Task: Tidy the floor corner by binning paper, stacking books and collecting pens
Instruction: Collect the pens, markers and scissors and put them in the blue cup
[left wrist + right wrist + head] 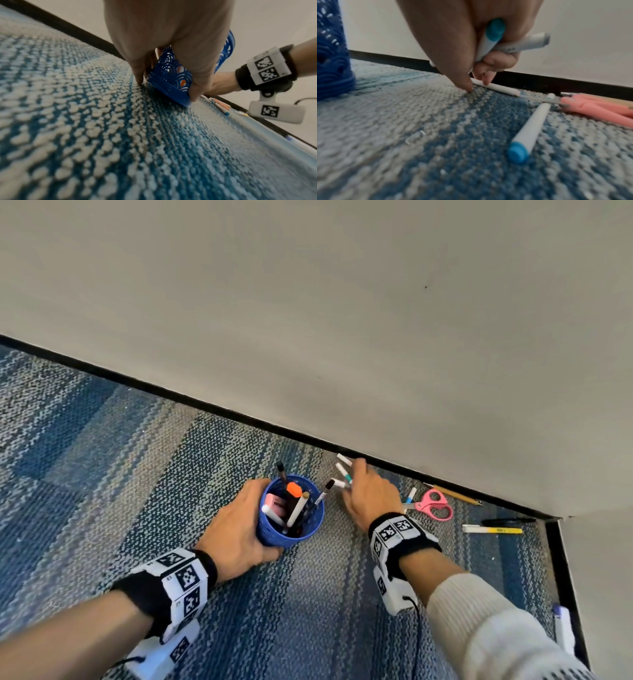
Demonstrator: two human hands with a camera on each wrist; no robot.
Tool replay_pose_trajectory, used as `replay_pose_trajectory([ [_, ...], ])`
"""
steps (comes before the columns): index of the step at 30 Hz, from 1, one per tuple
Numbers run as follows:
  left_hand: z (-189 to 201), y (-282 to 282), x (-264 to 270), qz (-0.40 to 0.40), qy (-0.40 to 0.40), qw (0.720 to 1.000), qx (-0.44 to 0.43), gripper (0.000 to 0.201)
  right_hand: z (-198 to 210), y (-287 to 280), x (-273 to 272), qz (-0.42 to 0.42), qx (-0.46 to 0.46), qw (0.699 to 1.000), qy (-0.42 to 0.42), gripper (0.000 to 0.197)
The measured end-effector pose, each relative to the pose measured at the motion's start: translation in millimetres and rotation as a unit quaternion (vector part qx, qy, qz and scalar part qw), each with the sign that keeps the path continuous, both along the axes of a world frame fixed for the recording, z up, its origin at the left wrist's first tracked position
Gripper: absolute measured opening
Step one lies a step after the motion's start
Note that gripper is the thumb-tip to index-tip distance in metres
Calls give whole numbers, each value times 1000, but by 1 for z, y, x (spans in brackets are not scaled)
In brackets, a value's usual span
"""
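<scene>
A blue perforated pen cup [291, 529] [169, 79] [330, 54] stands on the carpet, filled with several pens and markers. My left hand [239, 529] [171, 54] grips its side. To its right, my right hand [366, 494] [471, 54] holds a bundle of white markers [344, 474] [489, 39] and its fingertips touch another white pen [496, 87] lying by the skirting. A blue-capped white marker [410, 495] [529, 128] lies loose just right of that hand.
Pink scissors [432, 505] [594, 106], a pencil [452, 494], a black pen [507, 521] and a yellow-and-white marker [491, 530] lie near the wall corner. A black skirting [205, 405] runs along the wall. Another white marker [563, 628] lies at the right edge.
</scene>
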State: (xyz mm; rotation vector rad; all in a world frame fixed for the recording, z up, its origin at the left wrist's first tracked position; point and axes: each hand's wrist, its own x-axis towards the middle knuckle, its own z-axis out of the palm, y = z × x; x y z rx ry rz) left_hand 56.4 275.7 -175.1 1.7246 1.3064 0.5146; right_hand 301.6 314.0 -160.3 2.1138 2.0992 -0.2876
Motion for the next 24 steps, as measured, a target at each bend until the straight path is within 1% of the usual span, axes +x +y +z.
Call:
replay_pose_trajectory([
  [2,3,0,2,-12,2,1000,0,91,1,5,8,-45,-14,997,-54,31],
  [4,9,1,4,-36,28,999,22,91,1,5,12,-39,-32,995,-81,28],
  [6,15,2,8,-56,69,995,51,89,2,-1,15,4,-47,996,-79,30],
  [8,20,2,12,-63,107,990,61,88,6,-11,20,40,-51,995,-71,36],
  [11,24,2,17,-74,151,983,74,87,12,-24,40,26,-22,997,-70,38],
  [13,25,2,21,-81,165,980,77,85,13,-28,58,-14,-14,998,-57,35],
  [15,28,2,24,-82,172,979,78,83,13,-33,73,-111,-30,993,2,31],
  [17,30,2,26,-84,187,975,81,84,14,-41,82,-213,-69,973,57,33],
  [19,30,2,26,-88,197,973,86,86,11,-50,87,-277,-85,951,107,44],
  [20,30,2,26,-90,200,972,88,87,10,-53,88,-289,-71,946,124,50],
  [22,30,1,26,-89,204,971,87,88,10,-53,88,-286,-25,948,141,57],
  [24,28,1,26,-88,200,972,86,88,12,-48,84,-279,-22,952,128,59],
])
